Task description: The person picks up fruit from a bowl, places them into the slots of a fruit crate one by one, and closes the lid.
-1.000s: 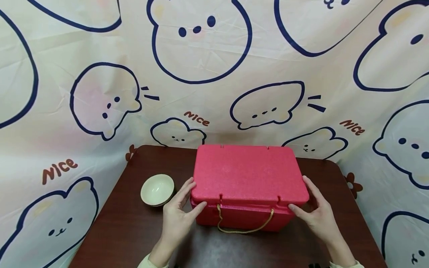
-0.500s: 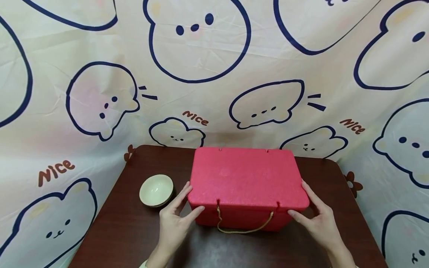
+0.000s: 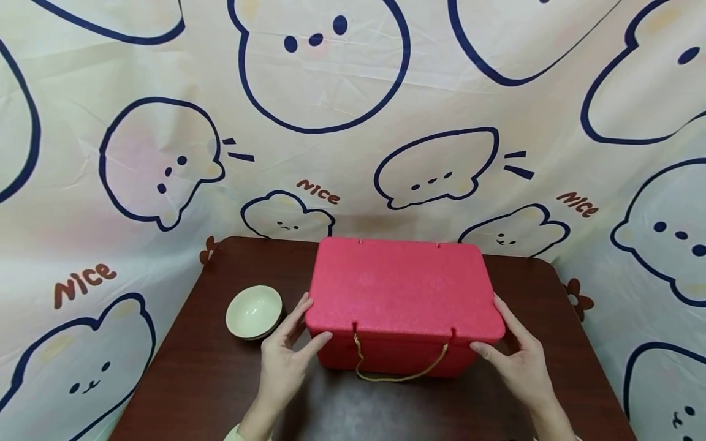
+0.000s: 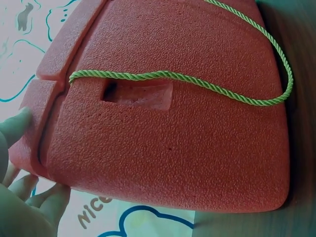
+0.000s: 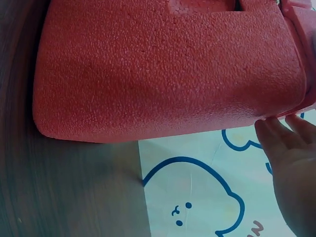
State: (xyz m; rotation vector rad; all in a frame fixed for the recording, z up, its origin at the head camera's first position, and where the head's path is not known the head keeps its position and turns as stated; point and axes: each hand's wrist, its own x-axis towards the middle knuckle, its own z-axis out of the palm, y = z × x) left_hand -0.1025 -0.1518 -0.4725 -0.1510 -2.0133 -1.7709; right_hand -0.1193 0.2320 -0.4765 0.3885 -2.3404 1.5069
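A red foam box [image 3: 394, 358] stands on the table with its red lid [image 3: 402, 285] on top. My left hand [image 3: 284, 361] holds the lid's left front corner, thumb on the front face and fingers along the side. At the opposite corner, my right hand [image 3: 521, 370] holds the lid the same way. A gold rope handle [image 3: 386, 378] hangs in a loop down the box's front. The left wrist view shows a narrow seam between lid [image 4: 69, 44] and box [image 4: 173, 148], plus a recess beneath the rope [image 4: 163, 75]. The box's inside is hidden.
To the left of the box, a pale bowl [image 3: 255, 311] with a dark outside stands on the dark brown table [image 3: 176, 380]. A cloth [image 3: 309, 73] printed with cartoon bears hangs behind the table and along both sides.
The lid has come forward and down at the front, both hands moving with it; the ledge that showed under its front edge is now covered. The view has shifted slightly.
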